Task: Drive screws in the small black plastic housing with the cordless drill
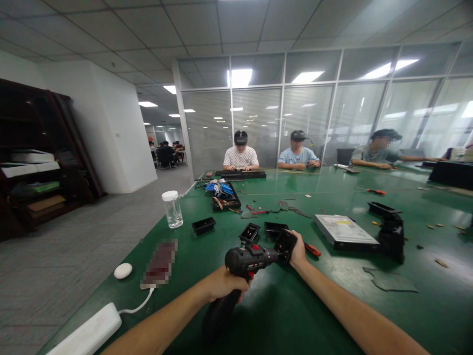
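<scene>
My left hand [229,284] is wrapped round the grip of a black cordless drill [244,260] with red accents. The drill points right, its bit end at the open side of a small black plastic box [286,245]. My right hand [297,250] grips that box by its right side, tilted towards the drill. Whether the bit touches a screw inside is too small to tell. Similar black boxes lie on the green table just beyond: one [250,232] with small parts in it, another [275,228] partly behind my right hand, and a third [203,225] farther left.
Red-handled pliers [312,250] lie beside my right hand. A silver disc drive [345,230] and black plastic parts [391,236] are to the right. On the left stand a clear jar [172,209], a phone [159,264] and a white power strip [86,333]. Several people sit across the table.
</scene>
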A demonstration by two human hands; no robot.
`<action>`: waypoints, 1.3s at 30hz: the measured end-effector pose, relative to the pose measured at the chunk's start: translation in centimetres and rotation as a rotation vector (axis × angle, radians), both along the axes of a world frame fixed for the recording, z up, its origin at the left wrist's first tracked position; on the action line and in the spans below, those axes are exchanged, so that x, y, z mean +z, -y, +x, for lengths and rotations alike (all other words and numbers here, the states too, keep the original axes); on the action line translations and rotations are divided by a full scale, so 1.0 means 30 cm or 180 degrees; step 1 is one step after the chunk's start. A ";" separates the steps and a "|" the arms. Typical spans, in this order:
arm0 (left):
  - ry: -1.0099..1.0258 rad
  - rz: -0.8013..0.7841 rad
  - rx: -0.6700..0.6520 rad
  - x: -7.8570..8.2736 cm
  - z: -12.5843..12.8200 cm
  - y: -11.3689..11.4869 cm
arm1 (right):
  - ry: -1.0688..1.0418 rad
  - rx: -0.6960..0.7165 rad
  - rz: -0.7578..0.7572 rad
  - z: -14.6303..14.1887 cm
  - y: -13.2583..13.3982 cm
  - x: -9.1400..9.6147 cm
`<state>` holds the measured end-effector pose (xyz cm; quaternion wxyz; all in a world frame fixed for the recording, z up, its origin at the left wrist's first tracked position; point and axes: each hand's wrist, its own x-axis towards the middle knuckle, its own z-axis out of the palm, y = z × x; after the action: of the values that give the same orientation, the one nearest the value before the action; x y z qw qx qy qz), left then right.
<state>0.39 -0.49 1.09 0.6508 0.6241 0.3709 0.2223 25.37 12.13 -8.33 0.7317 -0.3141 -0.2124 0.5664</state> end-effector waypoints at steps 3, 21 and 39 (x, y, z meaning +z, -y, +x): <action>-0.0012 0.0008 -0.0022 -0.005 -0.001 -0.003 | -0.0021 0.0032 0.0004 -0.002 0.006 0.005; 0.0077 0.0082 -0.0160 -0.017 -0.007 -0.015 | -0.0020 -0.0111 -0.0012 -0.003 0.000 -0.001; -0.0033 -0.0074 -0.0061 -0.004 -0.007 -0.009 | 0.0076 -0.0073 -0.0033 -0.002 0.000 -0.004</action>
<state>0.17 -0.23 0.98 0.6581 0.6213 0.3708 0.2084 25.31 12.13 -8.45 0.7340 -0.3271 -0.2146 0.5552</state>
